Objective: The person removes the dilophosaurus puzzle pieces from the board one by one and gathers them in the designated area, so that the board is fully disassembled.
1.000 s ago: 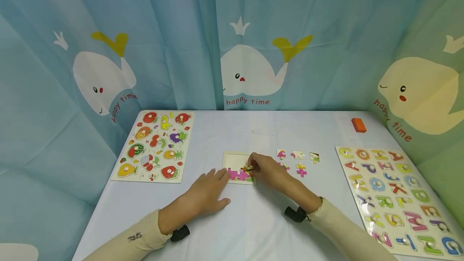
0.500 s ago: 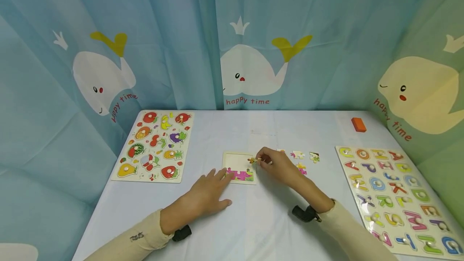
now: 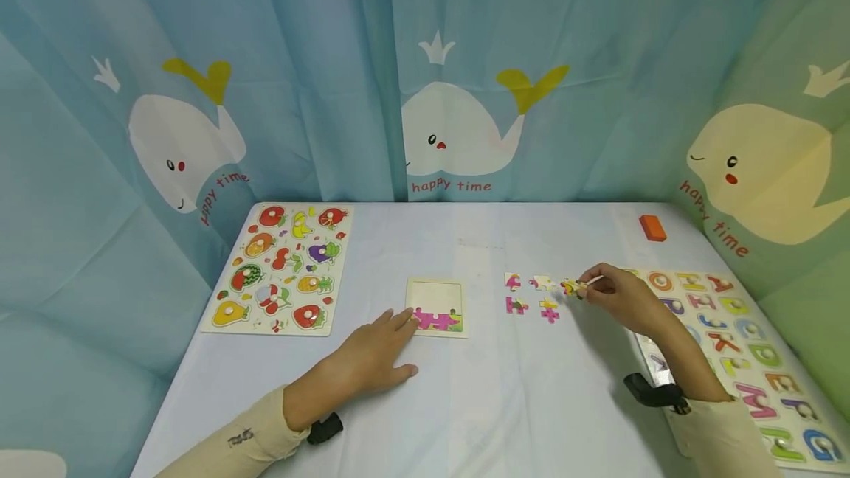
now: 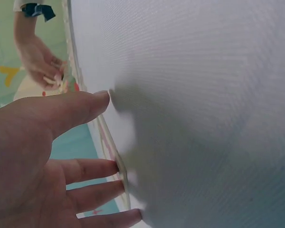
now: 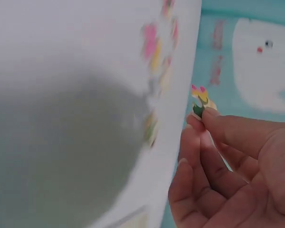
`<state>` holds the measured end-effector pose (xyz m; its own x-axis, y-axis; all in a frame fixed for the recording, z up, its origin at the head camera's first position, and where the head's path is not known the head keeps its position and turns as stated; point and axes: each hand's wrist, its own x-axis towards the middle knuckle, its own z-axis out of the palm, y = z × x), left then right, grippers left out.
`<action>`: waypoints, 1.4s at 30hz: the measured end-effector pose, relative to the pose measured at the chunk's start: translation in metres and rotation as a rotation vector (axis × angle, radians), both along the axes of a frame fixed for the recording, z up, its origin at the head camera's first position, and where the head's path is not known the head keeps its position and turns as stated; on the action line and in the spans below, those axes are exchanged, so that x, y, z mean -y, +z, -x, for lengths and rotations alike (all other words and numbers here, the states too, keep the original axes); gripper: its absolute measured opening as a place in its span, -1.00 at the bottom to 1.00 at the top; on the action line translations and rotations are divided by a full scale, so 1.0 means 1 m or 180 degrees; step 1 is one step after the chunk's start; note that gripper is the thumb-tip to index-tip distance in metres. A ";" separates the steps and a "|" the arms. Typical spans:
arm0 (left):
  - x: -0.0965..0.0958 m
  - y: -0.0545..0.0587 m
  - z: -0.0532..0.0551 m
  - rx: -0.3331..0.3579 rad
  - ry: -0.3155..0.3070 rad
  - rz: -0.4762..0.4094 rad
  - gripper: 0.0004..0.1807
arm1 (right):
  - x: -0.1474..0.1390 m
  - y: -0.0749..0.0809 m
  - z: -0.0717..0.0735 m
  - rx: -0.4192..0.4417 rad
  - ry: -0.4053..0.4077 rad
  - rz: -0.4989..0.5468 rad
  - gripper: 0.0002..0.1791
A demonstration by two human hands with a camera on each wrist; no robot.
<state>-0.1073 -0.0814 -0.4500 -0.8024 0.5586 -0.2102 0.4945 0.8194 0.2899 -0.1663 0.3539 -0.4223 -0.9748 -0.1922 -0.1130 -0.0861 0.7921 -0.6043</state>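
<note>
A small square puzzle tray (image 3: 435, 295) lies mid-table, with joined pink and green jigsaw pieces (image 3: 438, 321) along its near side and its pale base showing behind them. My left hand (image 3: 373, 352) rests flat beside it, fingers spread and fingertips at the tray's left edge. In the left wrist view the fingers (image 4: 92, 197) reach that edge, thumb apart. My right hand (image 3: 623, 297) pinches a jigsaw piece (image 5: 199, 101), yellow, green and pink, between thumb and fingertips, above the table. On the table under it lies a greenish loose piece (image 5: 151, 129), overlapped in the head view.
Several loose jigsaw pieces (image 3: 549, 310) lie right of the tray. A fruit peg board (image 3: 282, 271) stands at the left, a letter peg board (image 3: 737, 345) at the right, partly under my right forearm. An orange block (image 3: 653, 228) sits at the back right, before the whale curtain.
My right hand has lifted the jigsaw piece away from the tray and carried it right, past the loose pieces. My left hand has stayed at the tray's edge.
</note>
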 end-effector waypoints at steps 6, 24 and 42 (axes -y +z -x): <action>0.001 -0.001 0.001 -0.0014 0.0008 0.0009 -0.16 | -0.022 -0.011 -0.007 0.0205 0.0089 0.0095 -0.77; 0.000 0.003 0.001 0.0029 -0.0003 -0.0007 -0.18 | -0.025 -0.016 -0.005 0.0434 0.0203 -0.0086 -0.84; 0.005 0.004 0.000 -0.0089 -0.0073 -0.0079 -0.24 | 0.038 -0.012 -0.009 -0.0192 -0.0087 -0.0507 -0.67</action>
<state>-0.1070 -0.0861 -0.4457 -0.7947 0.5816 -0.1736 0.5212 0.8005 0.2958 -0.1571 0.3157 -0.4342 -0.9854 -0.1500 -0.0810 -0.0957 0.8799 -0.4654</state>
